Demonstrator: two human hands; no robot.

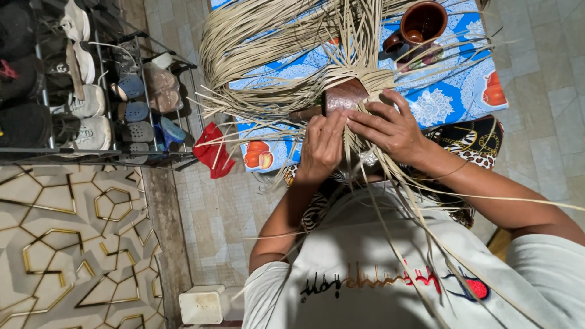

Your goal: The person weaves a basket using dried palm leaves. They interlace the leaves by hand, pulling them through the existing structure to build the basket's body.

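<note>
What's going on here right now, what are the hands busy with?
A person is weaving pale straw strips around a dark brown wooden block. The left hand pinches strips at the block's near edge; the right hand presses on the woven part beside it. Loose strips fan over a blue patterned cloth, near a brown clay pot.

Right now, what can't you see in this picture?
- Wooden block, head view: mostly covered by the pale strips and both hands.
- Left hand fingertips: tucked among the strips, so the grip is unclear.
- Right hand: its palm faces away.
- Brown jug: its inside is too dark.
- Shoe rack: cut off by the left edge.
</note>
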